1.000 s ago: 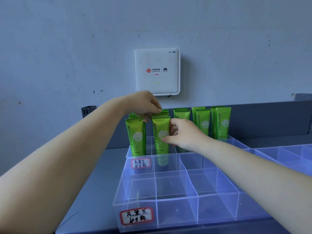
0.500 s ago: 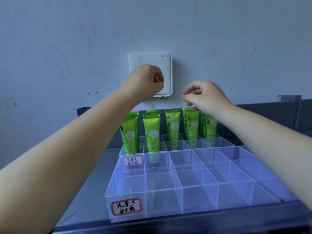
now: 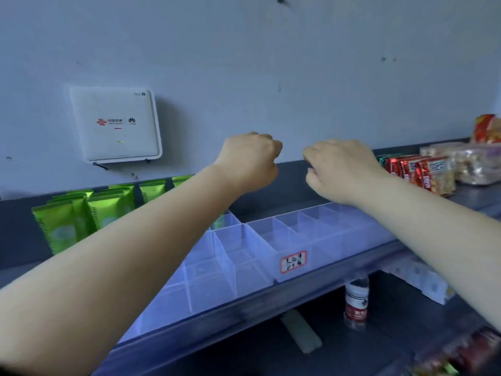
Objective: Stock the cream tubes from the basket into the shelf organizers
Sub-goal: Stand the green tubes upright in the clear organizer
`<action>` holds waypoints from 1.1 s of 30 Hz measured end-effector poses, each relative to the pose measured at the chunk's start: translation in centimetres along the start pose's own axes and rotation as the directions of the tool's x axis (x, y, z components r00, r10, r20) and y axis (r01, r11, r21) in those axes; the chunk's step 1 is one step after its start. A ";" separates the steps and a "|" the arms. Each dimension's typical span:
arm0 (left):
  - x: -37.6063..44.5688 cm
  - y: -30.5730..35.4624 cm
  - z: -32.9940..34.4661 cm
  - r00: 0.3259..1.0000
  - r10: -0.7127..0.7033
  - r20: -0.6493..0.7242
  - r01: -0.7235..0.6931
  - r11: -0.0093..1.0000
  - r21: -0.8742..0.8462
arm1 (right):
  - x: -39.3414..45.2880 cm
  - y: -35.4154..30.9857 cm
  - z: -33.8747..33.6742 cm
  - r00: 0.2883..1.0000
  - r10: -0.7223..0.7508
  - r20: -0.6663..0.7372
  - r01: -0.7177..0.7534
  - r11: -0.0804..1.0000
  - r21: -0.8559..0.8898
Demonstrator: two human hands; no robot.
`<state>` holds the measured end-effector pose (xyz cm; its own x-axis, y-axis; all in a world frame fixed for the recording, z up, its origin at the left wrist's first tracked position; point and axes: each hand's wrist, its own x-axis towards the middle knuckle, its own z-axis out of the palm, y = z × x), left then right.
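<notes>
— Over the shelf [image 3: 271, 302], what are the hands doing?
— Both hang in the air above the clear organizers [image 3: 320, 234]. The left hand [image 3: 248, 161] is balled into a fist, holding nothing. The right hand [image 3: 341, 169] has its fingers curled under, also with nothing in them.
— And the cream tubes [image 3: 108, 210]?
— Standing upright at the shelf's back left corner, green, in the left organizer's rear compartments.
— Anything else?
— Red snack packets [image 3: 417, 172] at the right end, a white router [image 3: 115, 124] on the wall.
</notes>
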<state>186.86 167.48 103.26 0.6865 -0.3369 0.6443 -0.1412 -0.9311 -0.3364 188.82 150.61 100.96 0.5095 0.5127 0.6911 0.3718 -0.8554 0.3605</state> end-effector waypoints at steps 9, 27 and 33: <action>3.8 18.3 3.0 0.955 0.294 0.030 -0.291 0.953 -0.085 | -13.4 11.0 0.4 0.956 0.118 0.269 -0.054 0.970 -0.236; 0.5 50.4 11.4 0.733 0.680 0.010 -0.607 0.662 -0.439 | -42.9 22.8 3.5 0.711 0.404 0.575 -0.271 0.913 -0.306; -1.2 57.4 17.2 0.654 0.752 0.083 -0.591 0.576 -0.564 | -50.8 24.1 7.7 0.581 0.491 0.649 -0.425 0.863 -0.273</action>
<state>190.20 116.89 71.37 0.4019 -0.9089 0.1114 -0.8897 -0.4164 -0.1873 177.85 104.55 69.69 0.9823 -0.0751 0.1719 -0.1077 -0.9761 0.1888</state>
